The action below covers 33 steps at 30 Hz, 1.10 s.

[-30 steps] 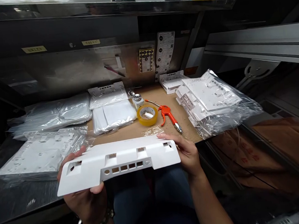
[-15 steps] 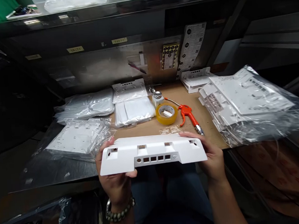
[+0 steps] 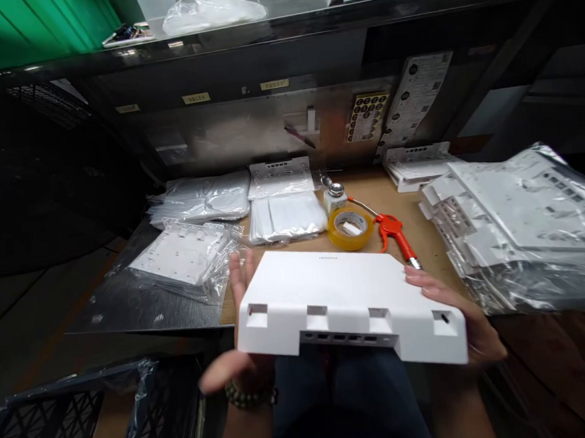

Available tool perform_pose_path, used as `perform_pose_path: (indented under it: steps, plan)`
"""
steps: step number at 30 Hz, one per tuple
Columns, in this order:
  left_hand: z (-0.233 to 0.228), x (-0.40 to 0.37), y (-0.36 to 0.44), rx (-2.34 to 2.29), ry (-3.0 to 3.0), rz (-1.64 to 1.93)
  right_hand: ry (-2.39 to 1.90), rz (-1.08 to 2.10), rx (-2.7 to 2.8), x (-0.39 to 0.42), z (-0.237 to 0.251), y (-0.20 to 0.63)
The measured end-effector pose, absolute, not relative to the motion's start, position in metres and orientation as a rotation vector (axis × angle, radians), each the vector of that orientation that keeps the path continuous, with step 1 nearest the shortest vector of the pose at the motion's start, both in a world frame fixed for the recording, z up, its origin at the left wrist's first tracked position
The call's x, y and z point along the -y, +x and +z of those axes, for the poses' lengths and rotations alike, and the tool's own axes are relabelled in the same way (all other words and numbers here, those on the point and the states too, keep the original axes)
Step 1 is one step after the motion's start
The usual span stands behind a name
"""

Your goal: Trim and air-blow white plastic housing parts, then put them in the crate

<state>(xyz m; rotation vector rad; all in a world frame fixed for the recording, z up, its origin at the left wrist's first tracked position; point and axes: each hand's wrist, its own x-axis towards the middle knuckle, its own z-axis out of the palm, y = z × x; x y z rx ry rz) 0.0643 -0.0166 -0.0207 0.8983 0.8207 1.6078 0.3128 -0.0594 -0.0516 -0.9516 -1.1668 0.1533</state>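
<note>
A white router housing [image 3: 334, 283] is held up over the bench's front edge. Its top face is visible with small upside-down lettering, and a row of port openings runs along its near side. My right hand [image 3: 459, 314] grips its right end, fingers on the top edge. Beside the left end, my left hand [image 3: 243, 329] is open, its thumb spread outward and slightly blurred; whether the palm touches the housing I cannot tell. Behind the housing lie a roll of yellow tape [image 3: 350, 229] and an orange air blow gun [image 3: 394, 233].
Bagged white panels [image 3: 182, 253] lie at left, with more bagged panels [image 3: 532, 209] stacked at right. Clear plastic bags [image 3: 205, 197], white sleeves [image 3: 286, 216] and a small dispenser bottle [image 3: 335, 197] stand farther back. A shelf [image 3: 299, 28] overhangs the bench; a dark crate [image 3: 150, 402] sits lower left.
The housing has tipped so its top face shows, and has moved rightward in view. My left hand has loosened and spread its fingers; my right hand keeps hold. The camera view has shifted left.
</note>
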Motion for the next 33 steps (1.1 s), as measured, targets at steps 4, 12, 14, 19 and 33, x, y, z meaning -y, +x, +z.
perform_pose_path:
  steps: [4,12,14,19,33]
  plan:
    - [-0.021,0.011,0.051,-0.485,0.557,1.275,-0.949,0.072,1.3,0.061,-0.051,0.318]
    - [-0.026,0.012,0.045,-0.568,0.532,1.35,-1.296,0.42,1.006,0.056,-0.056,0.325]
    - [-0.029,0.016,0.043,-0.604,0.512,1.377,-1.367,0.562,0.917,0.061,-0.063,0.331]
    - [-0.044,0.021,0.034,-0.604,0.439,1.435,-1.304,0.78,0.896,0.072,-0.076,0.339]
    - [-0.023,0.006,0.048,-0.347,0.484,1.185,-1.315,0.877,0.806,0.07,-0.05,0.327]
